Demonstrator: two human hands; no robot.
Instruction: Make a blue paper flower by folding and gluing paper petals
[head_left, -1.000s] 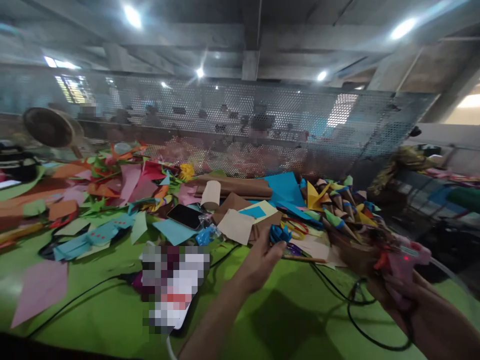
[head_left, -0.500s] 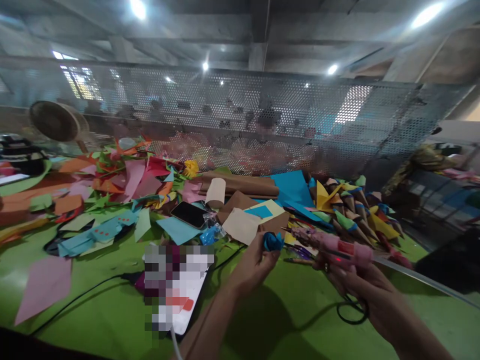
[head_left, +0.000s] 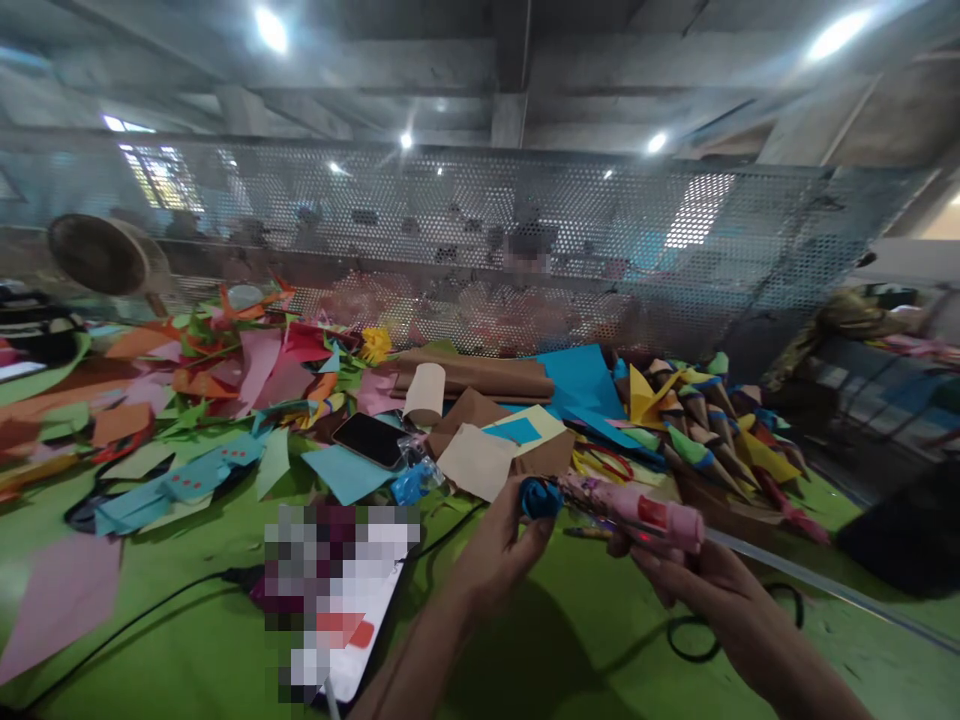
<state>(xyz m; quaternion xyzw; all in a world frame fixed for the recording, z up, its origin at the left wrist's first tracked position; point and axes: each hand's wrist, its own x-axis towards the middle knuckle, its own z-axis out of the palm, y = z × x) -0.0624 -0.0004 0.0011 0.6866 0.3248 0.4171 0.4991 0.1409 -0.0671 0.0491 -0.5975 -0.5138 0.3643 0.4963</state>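
Observation:
Between the thumb and fingers of my left hand (head_left: 504, 545) is a small rolled blue paper flower (head_left: 541, 498). My right hand (head_left: 686, 570) is wrapped round a pink hot glue gun (head_left: 656, 515) with a red light lit on its side. A long clear glue stick (head_left: 817, 578) sticks out of the gun's back end. The gun's nozzle is right at the flower's right side; whether it touches cannot be made out. Below the gun a black cable (head_left: 694, 640) loops on the green table (head_left: 585, 620).
Coloured paper scraps (head_left: 262, 365) pile up at the left, near a fan (head_left: 101, 255). A black phone (head_left: 369, 440) and a paper roll (head_left: 425, 395) lie in the middle. Paper cones (head_left: 694, 445) stack at the right. A perforated metal screen (head_left: 465, 210) stands behind the table.
My right hand has brought the glue gun left, so its nozzle is now up against the blue flower. My left hand still holds the flower, slightly lower in view.

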